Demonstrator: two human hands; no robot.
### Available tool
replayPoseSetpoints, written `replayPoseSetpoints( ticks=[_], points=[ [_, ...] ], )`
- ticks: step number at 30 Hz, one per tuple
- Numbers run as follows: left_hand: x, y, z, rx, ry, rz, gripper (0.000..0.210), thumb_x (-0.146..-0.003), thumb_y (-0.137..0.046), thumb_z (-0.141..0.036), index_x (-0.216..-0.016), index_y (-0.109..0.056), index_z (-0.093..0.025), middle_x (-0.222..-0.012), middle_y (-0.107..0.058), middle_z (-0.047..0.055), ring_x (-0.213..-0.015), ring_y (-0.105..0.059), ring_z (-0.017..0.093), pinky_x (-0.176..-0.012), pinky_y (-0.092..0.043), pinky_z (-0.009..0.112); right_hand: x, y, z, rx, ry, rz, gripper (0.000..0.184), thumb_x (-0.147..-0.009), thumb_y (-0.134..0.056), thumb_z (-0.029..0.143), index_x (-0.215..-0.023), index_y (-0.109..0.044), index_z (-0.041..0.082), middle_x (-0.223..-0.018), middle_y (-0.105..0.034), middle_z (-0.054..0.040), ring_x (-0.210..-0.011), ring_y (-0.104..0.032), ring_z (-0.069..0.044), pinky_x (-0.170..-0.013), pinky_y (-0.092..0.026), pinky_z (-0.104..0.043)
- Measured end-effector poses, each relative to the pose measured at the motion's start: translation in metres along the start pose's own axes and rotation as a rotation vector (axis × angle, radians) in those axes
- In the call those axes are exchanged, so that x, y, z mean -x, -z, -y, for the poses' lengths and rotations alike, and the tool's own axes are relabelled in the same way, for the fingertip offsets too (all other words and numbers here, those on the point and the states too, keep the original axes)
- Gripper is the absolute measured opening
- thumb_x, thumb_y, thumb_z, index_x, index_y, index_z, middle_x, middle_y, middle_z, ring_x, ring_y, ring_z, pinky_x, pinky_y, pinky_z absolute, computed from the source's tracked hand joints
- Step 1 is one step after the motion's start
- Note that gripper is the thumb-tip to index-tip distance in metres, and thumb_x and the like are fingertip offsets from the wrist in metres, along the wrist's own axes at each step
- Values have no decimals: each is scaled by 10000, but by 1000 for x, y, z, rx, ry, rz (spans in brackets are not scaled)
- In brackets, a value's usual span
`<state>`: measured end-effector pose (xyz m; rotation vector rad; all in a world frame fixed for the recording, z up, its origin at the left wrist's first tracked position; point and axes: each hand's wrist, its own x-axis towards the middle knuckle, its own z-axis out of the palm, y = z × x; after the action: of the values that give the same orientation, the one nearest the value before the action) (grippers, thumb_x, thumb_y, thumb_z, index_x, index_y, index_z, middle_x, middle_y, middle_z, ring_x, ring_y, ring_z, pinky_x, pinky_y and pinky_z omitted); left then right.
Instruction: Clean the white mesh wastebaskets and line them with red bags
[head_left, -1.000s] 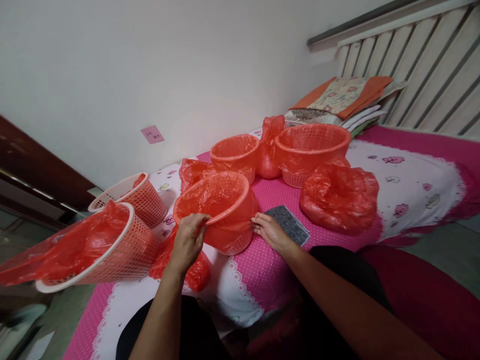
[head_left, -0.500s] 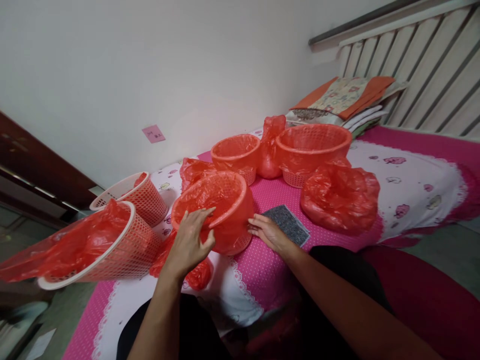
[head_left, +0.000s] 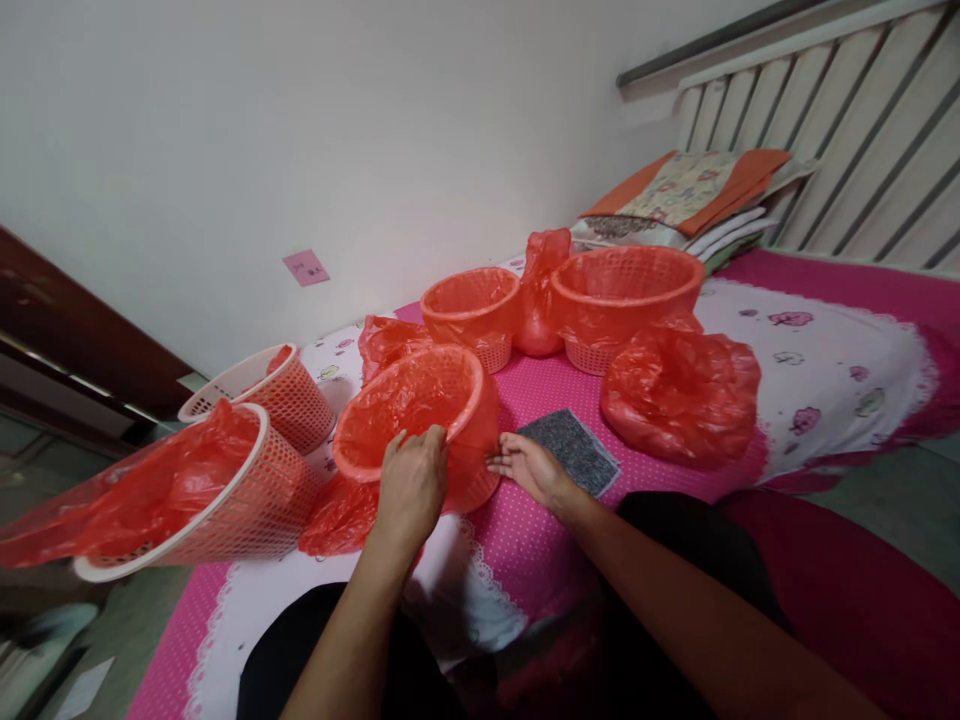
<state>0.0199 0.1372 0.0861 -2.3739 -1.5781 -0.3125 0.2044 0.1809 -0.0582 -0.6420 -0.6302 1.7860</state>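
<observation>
In front of me a plastic basket (head_left: 480, 400) lined with a red plastic bag stands on the bed, tilted a little; the bag is folded over its rim. My left hand (head_left: 415, 478) is closed on the near part of the rim, fingers curled over the bag's edge. Against the basket's right side rests my right hand (head_left: 529, 465), its fingers stretched out and touching the bag. Bunched red plastic bag (head_left: 337, 515) lies under and left of the basket. A grey cloth square (head_left: 574, 450) lies just beyond my right hand.
Two perforated baskets (head_left: 247, 525) with red bags stand at left, one tipped. Behind are two bag-lined baskets (head_left: 469, 318) with a knotted red bag (head_left: 546, 300) between them. A puffed red bag (head_left: 682, 400) sits right. Folded bedding (head_left: 690, 200) lies by the headboard (head_left: 840, 140).
My left hand has moved right along the near rim and closed on it. The basket has shifted slightly left. My right hand stays at its side.
</observation>
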Motion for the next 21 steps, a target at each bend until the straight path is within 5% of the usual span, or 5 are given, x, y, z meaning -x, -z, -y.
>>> replayPoseSetpoints(
  ticks=[4,10,21],
  points=[
    [9,-2,-2,18,-40,7,222,-1068,-422,-165,-925,-575,-238,-802,-733,27,-798,-714,228,-1050,-491,420,-4,-1,13,-74,11,-56,344,-830,-754,569,-828,-635,246,-822,-734,-32,-775,-674,-196,-791,-524,-342],
    [18,-8,-4,32,-114,19,217,-1081,-407,-191,-946,-570,-240,-830,-719,23,-819,-693,230,-1070,-482,450,0,1,16,5,146,-38,302,-708,-889,390,-922,-718,263,-912,-763,-30,-851,-678,-222,-810,-507,-352],
    [15,-6,10,45,-82,-9,204,-1059,-438,-177,-922,-572,-246,-829,-723,28,-810,-691,238,-1084,-477,456,-8,20,7,-51,68,-213,240,-745,-840,381,-784,-653,236,-758,-715,-22,-712,-660,-181,-733,-542,-324]
  ],
)
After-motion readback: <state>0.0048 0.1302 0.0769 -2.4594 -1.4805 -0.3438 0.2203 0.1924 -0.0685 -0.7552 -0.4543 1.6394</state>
